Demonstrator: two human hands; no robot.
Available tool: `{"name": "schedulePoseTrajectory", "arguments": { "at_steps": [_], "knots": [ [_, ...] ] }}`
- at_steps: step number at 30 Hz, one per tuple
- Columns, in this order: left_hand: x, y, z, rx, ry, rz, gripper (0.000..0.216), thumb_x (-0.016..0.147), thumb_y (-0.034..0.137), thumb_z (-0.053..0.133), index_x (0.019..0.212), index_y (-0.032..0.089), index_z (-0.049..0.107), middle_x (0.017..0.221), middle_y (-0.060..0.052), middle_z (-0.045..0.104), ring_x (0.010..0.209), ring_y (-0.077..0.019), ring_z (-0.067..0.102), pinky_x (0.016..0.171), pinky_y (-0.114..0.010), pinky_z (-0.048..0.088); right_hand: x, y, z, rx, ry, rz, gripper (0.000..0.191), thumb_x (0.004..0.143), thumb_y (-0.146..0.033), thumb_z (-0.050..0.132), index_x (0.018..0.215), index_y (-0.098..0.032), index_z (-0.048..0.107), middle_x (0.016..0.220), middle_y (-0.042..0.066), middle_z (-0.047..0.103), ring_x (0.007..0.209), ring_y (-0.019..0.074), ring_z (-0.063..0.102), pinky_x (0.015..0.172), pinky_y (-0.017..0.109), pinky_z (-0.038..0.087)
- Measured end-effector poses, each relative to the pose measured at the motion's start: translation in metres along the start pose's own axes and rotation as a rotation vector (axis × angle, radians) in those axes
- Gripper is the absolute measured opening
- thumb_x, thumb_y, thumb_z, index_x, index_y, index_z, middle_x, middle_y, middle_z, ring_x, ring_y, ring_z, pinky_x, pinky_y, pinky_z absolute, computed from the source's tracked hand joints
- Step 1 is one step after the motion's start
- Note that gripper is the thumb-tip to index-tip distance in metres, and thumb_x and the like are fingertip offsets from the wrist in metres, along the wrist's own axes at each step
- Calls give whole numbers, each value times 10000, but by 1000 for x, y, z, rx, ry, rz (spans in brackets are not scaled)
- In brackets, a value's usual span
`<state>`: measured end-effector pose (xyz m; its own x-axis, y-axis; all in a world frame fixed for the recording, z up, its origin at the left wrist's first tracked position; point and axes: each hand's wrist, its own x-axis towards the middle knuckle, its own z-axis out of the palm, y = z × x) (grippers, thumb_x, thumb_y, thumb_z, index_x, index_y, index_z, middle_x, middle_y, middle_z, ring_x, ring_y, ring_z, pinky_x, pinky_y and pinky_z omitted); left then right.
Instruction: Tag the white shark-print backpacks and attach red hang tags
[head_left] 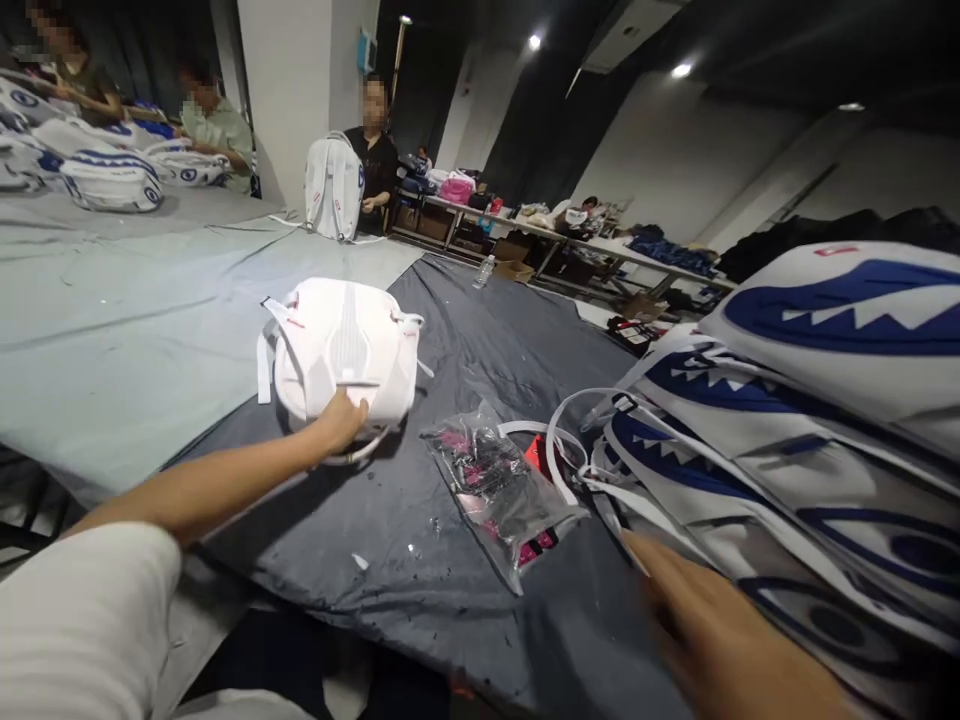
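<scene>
A white backpack (390, 370) lies on the dark table covering, its back panel and shoulder straps facing up. My left hand (343, 420) reaches out to its near edge, fingers closed on the fabric by a narrow slot. On the right, my right hand (705, 610) is smeared by motion beside a stack of white backpacks (832, 340) printed with blue shark mouths and eyes; whether it touches them I cannot tell. Loose white straps (559, 440) hang from the stack. Between my hands lies a clear plastic bag (499, 490) with pink and black pieces inside.
Across the table a person (377, 160) stands behind an upright white backpack (330, 190). Two more people sit at the far left near piled backpacks (112, 178). A plastic bottle (484, 272) stands at the table's far edge. Behind it, a long workbench (517, 228) carries bags and cloth.
</scene>
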<state>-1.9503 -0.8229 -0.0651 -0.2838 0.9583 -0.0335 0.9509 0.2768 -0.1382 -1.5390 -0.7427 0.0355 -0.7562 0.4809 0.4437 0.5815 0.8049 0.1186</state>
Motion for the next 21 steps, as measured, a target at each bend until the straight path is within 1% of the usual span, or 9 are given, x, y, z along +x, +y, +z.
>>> {"name": "schedulePoseTrajectory", "arguments": {
  "at_steps": [2, 4, 6, 9, 12, 14, 17, 19, 21],
  "knots": [
    [-78, 29, 2, 21, -16, 78, 545, 882, 343, 548, 1329, 32, 575, 961, -268, 713, 961, -378, 660, 866, -505, 414, 16, -59, 17, 99, -60, -155, 623, 860, -50, 456, 1409, -345, 460, 1263, 68, 656, 1143, 220, 616, 860, 346, 576],
    [-153, 58, 0, 20, -38, 214, 551, 841, 466, 605, 1284, 139, 627, 947, -214, 728, 910, -368, 665, 852, -510, 423, 39, -131, 30, 180, -78, -268, 505, 868, -11, 410, 1293, -236, 564, 1241, 92, 664, 1153, 212, 603, 910, 327, 544],
    [-211, 76, -4, -82, -59, 553, 624, 851, 660, 521, 1158, 139, 674, 847, -186, 714, 763, -324, 650, 808, -502, 437, 59, -195, 42, 206, -264, -355, 341, 898, -41, 446, 1146, -193, 624, 1127, 114, 689, 1061, 213, 628, 809, 297, 546],
    [-250, 73, 5, -302, 6, 786, 595, 867, 729, 440, 999, 191, 657, 879, -123, 683, 835, -284, 624, 895, -492, 426, 65, -244, 63, 154, -515, -58, 213, 885, -21, 481, 944, -159, 631, 943, 137, 689, 898, 227, 666, 682, 279, 520],
    [-249, 59, 51, -365, 222, 813, 444, 922, 547, 498, 1168, 189, 586, 1198, -148, 614, 1108, -311, 546, 1025, -526, 343, 46, -231, 87, 89, -523, 239, 165, 912, -64, 485, 1023, -73, 607, 1038, 252, 649, 930, 301, 670, 715, 345, 509],
    [-246, 61, 94, -312, 295, 821, 419, 954, 408, 482, 1283, 151, 527, 1254, -160, 584, 1142, -309, 527, 1036, -519, 337, 30, -206, 98, 87, -504, 394, 238, 923, -155, 537, 1124, -28, 561, 1133, 306, 607, 979, 343, 658, 738, 375, 495],
    [-252, 81, 146, -207, 357, 794, 473, 959, 386, 487, 1350, 120, 490, 1302, -180, 567, 1198, -332, 511, 1054, -520, 340, 10, -176, 105, 201, -508, 528, 319, 912, -295, 598, 1146, -84, 548, 1044, 192, 670, 885, 268, 673, 684, 304, 475],
    [-257, 89, 153, -217, 400, 753, 512, 947, 434, 503, 1352, 121, 498, 1308, -183, 573, 1209, -328, 515, 1059, -510, 357, 0, -169, 104, 308, -491, 559, 293, 914, -336, 583, 1132, -142, 553, 949, 86, 693, 807, 196, 663, 637, 246, 455],
    [-252, 87, 134, -289, 497, 734, 468, 951, 435, 485, 1306, 136, 538, 1255, -163, 612, 1178, -297, 539, 1059, -486, 373, -10, -172, 99, 376, -451, 577, 278, 919, -342, 549, 1136, -168, 546, 900, 38, 685, 761, 168, 641, 614, 228, 439]
  ]
}}
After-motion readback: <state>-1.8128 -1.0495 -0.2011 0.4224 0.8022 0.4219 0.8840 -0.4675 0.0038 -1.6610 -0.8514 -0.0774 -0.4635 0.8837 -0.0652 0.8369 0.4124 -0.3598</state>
